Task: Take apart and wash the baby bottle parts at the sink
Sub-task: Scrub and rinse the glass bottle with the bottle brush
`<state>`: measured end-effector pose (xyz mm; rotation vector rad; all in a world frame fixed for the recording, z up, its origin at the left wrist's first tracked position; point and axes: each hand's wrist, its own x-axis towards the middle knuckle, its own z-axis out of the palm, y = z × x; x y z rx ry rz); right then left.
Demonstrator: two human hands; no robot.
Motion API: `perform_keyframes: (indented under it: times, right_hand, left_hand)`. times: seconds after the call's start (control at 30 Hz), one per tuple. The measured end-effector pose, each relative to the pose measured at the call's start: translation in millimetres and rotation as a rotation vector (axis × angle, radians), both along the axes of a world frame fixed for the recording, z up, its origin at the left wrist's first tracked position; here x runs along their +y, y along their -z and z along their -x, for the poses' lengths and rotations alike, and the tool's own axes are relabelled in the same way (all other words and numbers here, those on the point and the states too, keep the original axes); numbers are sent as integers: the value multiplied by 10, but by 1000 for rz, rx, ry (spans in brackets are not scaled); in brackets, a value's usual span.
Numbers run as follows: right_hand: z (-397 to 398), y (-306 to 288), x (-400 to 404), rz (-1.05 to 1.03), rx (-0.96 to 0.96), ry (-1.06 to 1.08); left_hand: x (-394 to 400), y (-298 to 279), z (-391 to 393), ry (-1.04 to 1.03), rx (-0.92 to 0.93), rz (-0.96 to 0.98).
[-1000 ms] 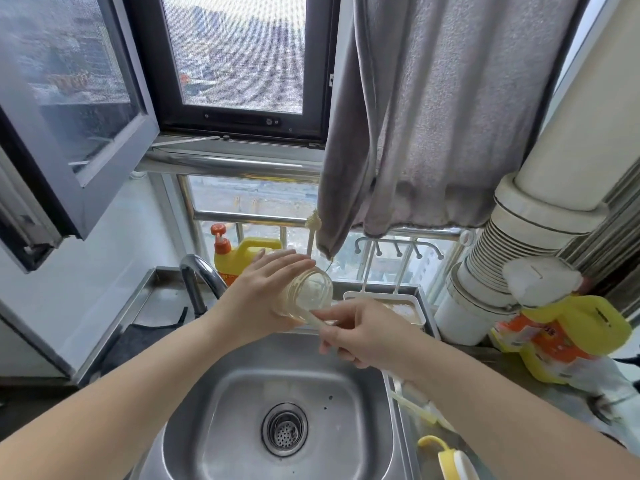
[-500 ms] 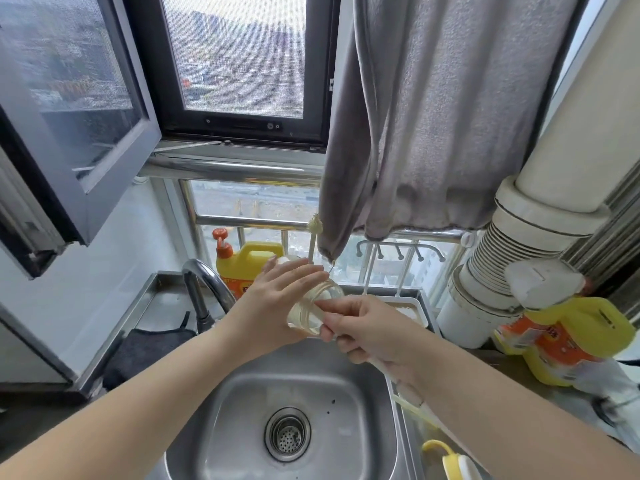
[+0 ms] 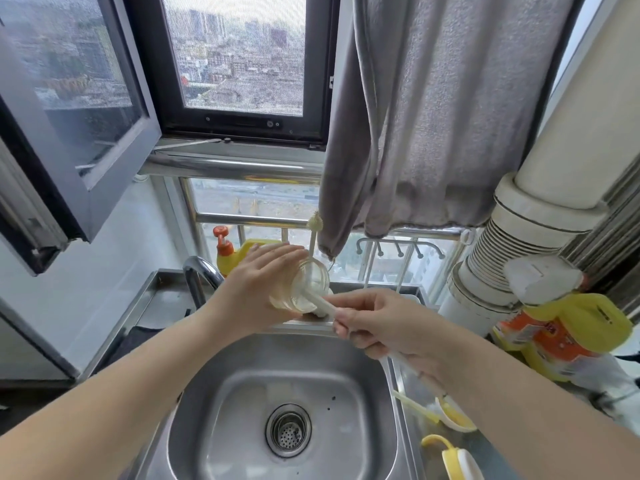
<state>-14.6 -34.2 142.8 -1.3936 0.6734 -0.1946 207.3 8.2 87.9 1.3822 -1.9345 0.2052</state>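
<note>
A grey towel (image 3: 446, 126) is hanging from above on the right, in front of the window (image 3: 239, 60). A yellow pump bottle (image 3: 239, 252) with an orange top is standing at the far edge, beside the curved tap (image 3: 199, 275). On the right, a yellow and orange refill pouch (image 3: 561, 327) is leaning by a ribbed white duct (image 3: 498, 258). A wire hook rack (image 3: 398, 247) is hanging from the far rail. A dark cloth (image 3: 145, 336) is lying at the left.

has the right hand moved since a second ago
Yes. The right hand has pulled back along the brush handle, away from the bottle mouth and toward the person. Against the sink rim, it sits nearer the right edge.
</note>
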Motion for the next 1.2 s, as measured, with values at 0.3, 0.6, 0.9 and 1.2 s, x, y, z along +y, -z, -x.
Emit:
perform_keyframes:
  times: [0.3,0.6,0.9,1.2]
  right_hand:
    - [-106,23,6,16,-16,35]
    - [-178,46,-15,26,4,90]
    - [19,-5,-64,119,83,-27]
    - [-88,76,62,154,2,30]
  left_hand:
    - [-2,-64,61,28,-168,-11]
    - [21,-26,128,37,-127,-16]
    - [7,-24,-51,21,-85,-43]
    - [-26,-35,129,28,-164,9]
